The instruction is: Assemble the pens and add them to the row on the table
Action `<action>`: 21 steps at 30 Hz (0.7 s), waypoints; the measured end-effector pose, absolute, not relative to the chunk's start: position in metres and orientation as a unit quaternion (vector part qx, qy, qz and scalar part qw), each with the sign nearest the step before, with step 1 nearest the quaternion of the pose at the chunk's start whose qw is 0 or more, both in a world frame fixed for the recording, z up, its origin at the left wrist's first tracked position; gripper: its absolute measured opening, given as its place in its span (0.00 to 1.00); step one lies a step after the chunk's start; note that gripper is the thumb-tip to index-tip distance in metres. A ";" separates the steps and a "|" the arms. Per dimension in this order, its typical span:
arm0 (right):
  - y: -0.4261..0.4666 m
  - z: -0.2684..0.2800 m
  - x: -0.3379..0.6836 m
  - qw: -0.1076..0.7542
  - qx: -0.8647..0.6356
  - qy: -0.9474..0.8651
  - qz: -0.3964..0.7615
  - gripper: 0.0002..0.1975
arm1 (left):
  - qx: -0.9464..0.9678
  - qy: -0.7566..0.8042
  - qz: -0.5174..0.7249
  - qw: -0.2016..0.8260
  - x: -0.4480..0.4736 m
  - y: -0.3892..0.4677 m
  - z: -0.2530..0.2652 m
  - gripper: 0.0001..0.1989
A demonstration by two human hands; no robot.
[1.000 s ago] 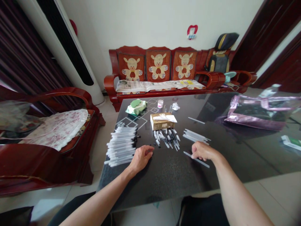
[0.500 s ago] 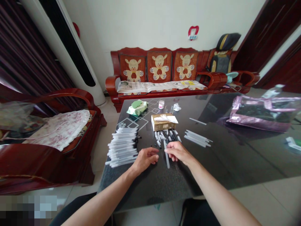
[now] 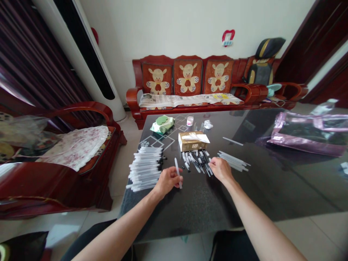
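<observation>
A translucent white pen barrel (image 3: 178, 172) stands slanted between the thumb and fingers of my left hand (image 3: 169, 180), above the table. My right hand (image 3: 220, 169) reaches to the right edge of a pile of black and white pen parts (image 3: 199, 161), its fingertips pressed together; what they pinch is hidden. Left of my left hand lies a thick stack of white pens (image 3: 145, 168) with dark ends pointing right. Several loose clear barrels (image 3: 233, 161) lie beyond my right hand. A few tiny black pieces (image 3: 189, 170) sit between my hands.
On the dark glossy table (image 3: 195, 214), a tissue box (image 3: 193, 142) stands behind the pen parts. Further back are a green wipes pack (image 3: 162, 125), a small white cup (image 3: 190, 120) and crumpled tissue (image 3: 208, 124). A clear purple-edged bag (image 3: 307, 136) lies right; one barrel (image 3: 233, 141) lies apart.
The pen barrel has passed from my right hand to my left. My right hand has moved right to the edge of the pen parts. The view has shifted slightly.
</observation>
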State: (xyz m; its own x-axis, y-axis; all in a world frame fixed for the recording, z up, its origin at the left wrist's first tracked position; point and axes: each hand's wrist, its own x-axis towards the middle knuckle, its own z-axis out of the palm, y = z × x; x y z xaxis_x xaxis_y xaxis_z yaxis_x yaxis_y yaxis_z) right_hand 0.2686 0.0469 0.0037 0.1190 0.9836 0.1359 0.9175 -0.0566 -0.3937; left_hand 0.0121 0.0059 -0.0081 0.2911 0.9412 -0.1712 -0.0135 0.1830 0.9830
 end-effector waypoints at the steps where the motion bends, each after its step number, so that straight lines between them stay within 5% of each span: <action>1: 0.049 0.002 0.275 0.172 -0.732 -0.656 0.063 0.08 | 0.503 0.454 0.391 0.622 0.012 0.006 -0.007 0.21; 8: 0.053 -0.009 0.277 0.075 -0.755 -0.649 0.058 0.10 | 0.482 0.447 0.410 0.632 0.011 0.007 -0.006 0.21; 21: 0.053 -0.003 0.274 0.019 -0.764 -0.642 0.060 0.11 | 0.440 0.447 0.447 0.638 0.010 0.008 0.000 0.21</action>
